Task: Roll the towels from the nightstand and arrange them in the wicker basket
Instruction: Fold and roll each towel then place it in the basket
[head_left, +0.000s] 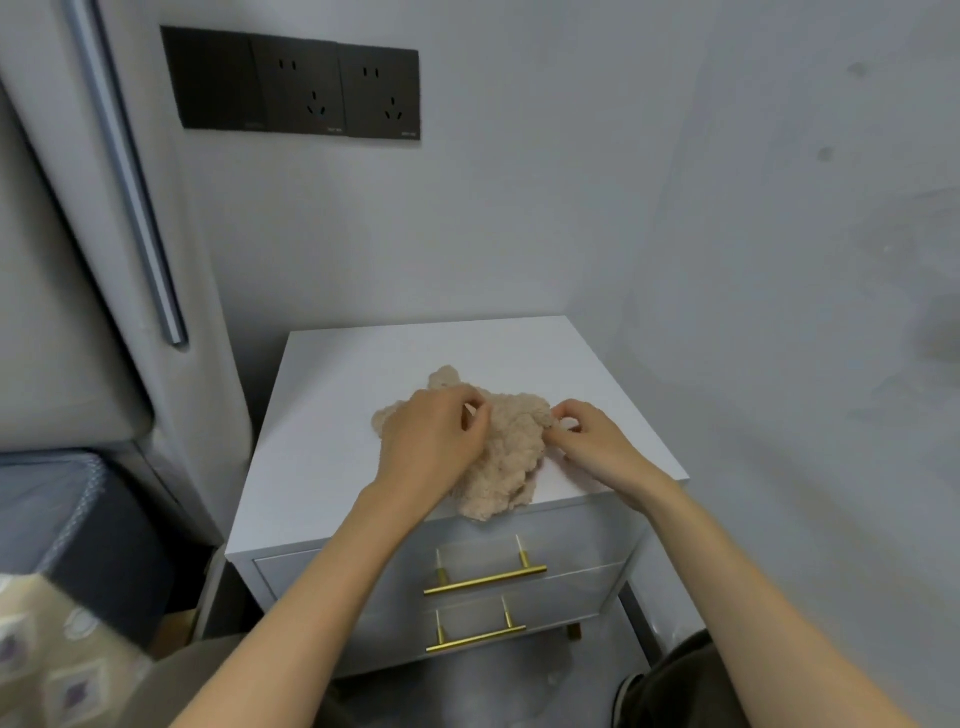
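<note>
A crumpled beige fluffy towel (511, 457) lies on the white nightstand (332, 415), its lower end hanging a little over the front edge. My left hand (434, 441) lies on the towel's left part, fingers curled and pinching the fabric near its top. My right hand (587, 436) pinches the towel's right edge between thumb and fingers. No wicker basket is in view.
The nightstand has two drawers with gold bar handles (485, 579). A grey padded headboard (78, 260) and a bed edge (67, 519) stand to the left. Black wall sockets (296, 85) are above. A grey wall runs along the right.
</note>
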